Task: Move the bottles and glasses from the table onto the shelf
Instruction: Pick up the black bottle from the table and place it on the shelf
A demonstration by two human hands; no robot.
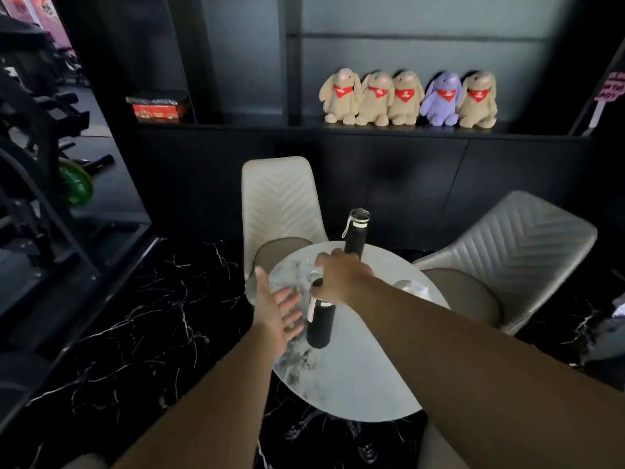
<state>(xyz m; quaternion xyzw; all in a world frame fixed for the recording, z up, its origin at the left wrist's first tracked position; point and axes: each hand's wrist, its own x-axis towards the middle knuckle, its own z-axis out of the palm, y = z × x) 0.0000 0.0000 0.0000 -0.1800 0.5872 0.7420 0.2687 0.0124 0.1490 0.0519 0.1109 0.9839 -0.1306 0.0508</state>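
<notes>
A round white marble table carries two black bottles. The near black bottle stands at the table's middle left, and my right hand is closed over its cap. The far black bottle, with a clear lid and a strap, stands at the table's back edge. Two clear glasses are dimly seen: one just left of my right hand, another to the right of my forearm. My left hand is flat and open, fingers spread, just left of the near bottle. The dark shelf runs along the wall behind.
Several plush rabbits sit on the shelf at the right; a red box lies on its left part. Two pale upholstered chairs stand behind and right of the table. Gym equipment fills the left. The floor is black marble.
</notes>
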